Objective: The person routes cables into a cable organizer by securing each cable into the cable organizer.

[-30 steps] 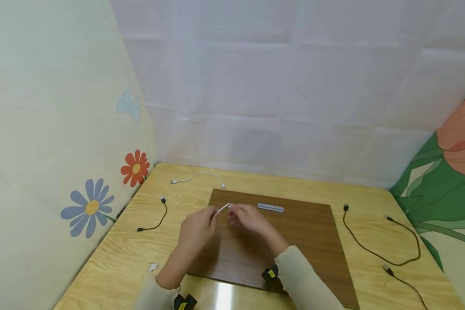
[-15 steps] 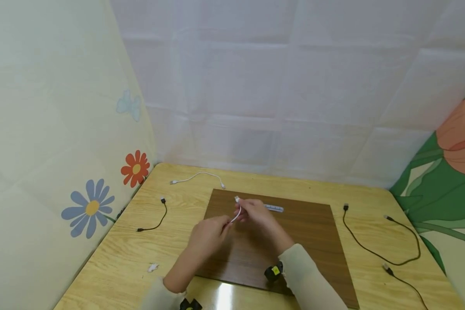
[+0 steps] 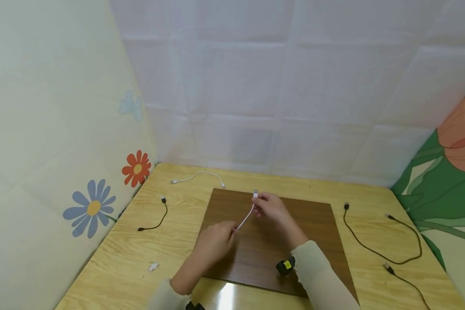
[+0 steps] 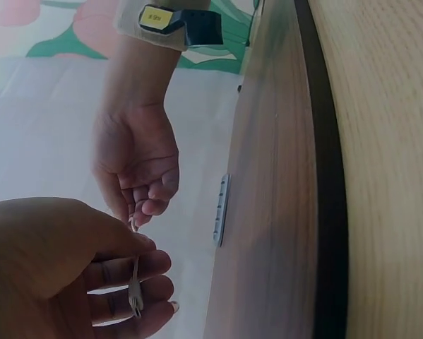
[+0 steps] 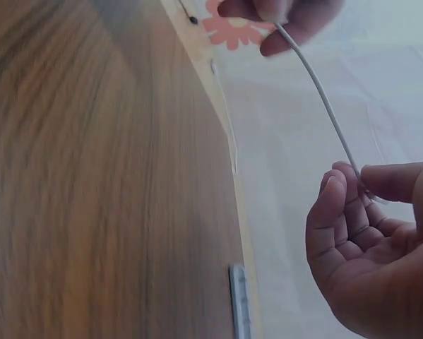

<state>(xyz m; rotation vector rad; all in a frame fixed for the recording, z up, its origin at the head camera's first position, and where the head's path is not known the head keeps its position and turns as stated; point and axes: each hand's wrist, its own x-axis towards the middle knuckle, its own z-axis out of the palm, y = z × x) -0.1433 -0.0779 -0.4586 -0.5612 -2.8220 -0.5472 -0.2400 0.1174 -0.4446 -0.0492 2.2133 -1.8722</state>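
Observation:
A short white USB cable (image 3: 245,219) stretches between both hands above a dark brown board (image 3: 306,241). My right hand (image 3: 273,207) pinches it just below the wide USB plug (image 3: 255,193), whose metal end points up and away. Lower and to the left, my left hand (image 3: 215,242) pinches the cable near its other end. In the left wrist view that end's small plug (image 4: 135,296) hangs in front of the curled fingers. The span of cord (image 5: 324,99) looks nearly straight in the right wrist view. A pale ruler-like strip (image 5: 240,304) lies on the board, hidden behind the right hand in the head view.
Another white cable (image 3: 199,173) lies behind the board. A short black cable (image 3: 160,221) is at left, near a small white piece (image 3: 153,267). Two more black cables, one long (image 3: 372,254) and one at the front (image 3: 408,284), lie at right on the wooden table (image 3: 116,262).
Both hands have moved rightward and drawn apart, so more of the white cable shows between them. The right hand has brought the USB plug upright and now covers the pale strip.

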